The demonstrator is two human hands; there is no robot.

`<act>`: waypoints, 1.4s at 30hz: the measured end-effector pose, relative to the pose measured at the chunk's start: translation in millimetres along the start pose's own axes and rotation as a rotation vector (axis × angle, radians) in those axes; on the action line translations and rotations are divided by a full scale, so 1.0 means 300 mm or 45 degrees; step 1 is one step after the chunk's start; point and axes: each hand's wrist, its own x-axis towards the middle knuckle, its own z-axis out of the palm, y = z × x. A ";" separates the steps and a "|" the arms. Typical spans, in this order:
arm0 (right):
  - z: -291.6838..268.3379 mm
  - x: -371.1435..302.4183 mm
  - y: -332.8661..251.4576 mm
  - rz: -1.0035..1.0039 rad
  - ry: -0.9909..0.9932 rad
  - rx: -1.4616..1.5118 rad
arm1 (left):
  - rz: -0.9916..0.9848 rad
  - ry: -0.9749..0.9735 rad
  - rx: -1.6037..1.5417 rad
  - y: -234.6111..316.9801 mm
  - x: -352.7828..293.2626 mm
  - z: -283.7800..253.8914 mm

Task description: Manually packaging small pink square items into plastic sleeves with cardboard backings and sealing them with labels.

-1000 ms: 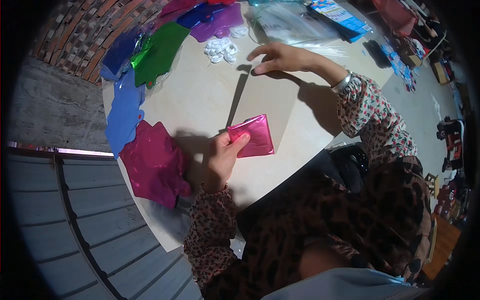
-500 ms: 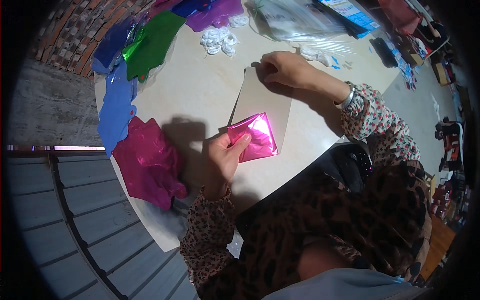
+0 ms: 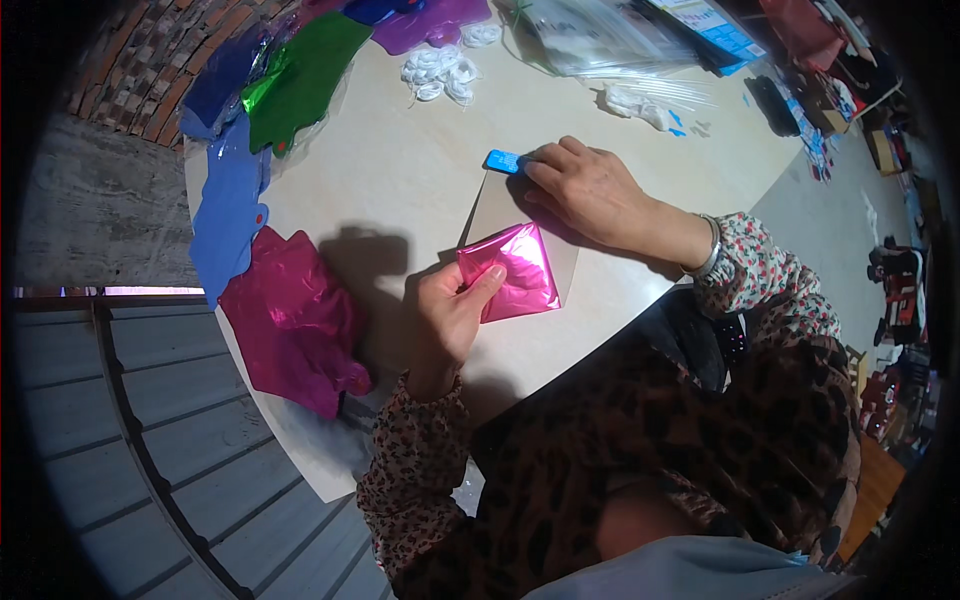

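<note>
My left hand [image 3: 455, 308] pinches a folded square of shiny pink foil [image 3: 522, 275], thumb on top, over the near part of a beige card [image 3: 488, 211]. At the card's far end, my right hand [image 3: 588, 190] is closed on a small blue flat rectangular piece [image 3: 503, 161]. Its fingertips cover one end of that piece, and the hand hides part of the card. Left of my left hand lies a pile of flat magenta foil balloons [image 3: 290, 315].
Flat foil balloons in blue [image 3: 228, 210], green [image 3: 300, 80] and purple [image 3: 430, 25] line the table's left and far edge. Bundles of white string [image 3: 438, 75] lie beyond the card. Clear plastic bags [image 3: 600, 45], a white bundle [image 3: 635, 105] and a black object [image 3: 773, 105] are farther right.
My right hand has come nearer and slightly right, and the blue piece now shows in its fingers. My left hand still holds the pink foil in nearly the same place.
</note>
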 end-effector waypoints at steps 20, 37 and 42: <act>-0.087 0.168 0.016 0.475 0.189 1.398 | 0.558 0.443 -0.514 0.073 -0.024 -0.093; -0.097 0.170 -0.246 0.356 -0.084 1.561 | 0.435 0.349 -0.659 0.183 -0.042 -0.012; -0.086 0.168 -0.235 0.366 -0.059 1.662 | 0.344 0.542 0.344 0.150 -0.035 -0.114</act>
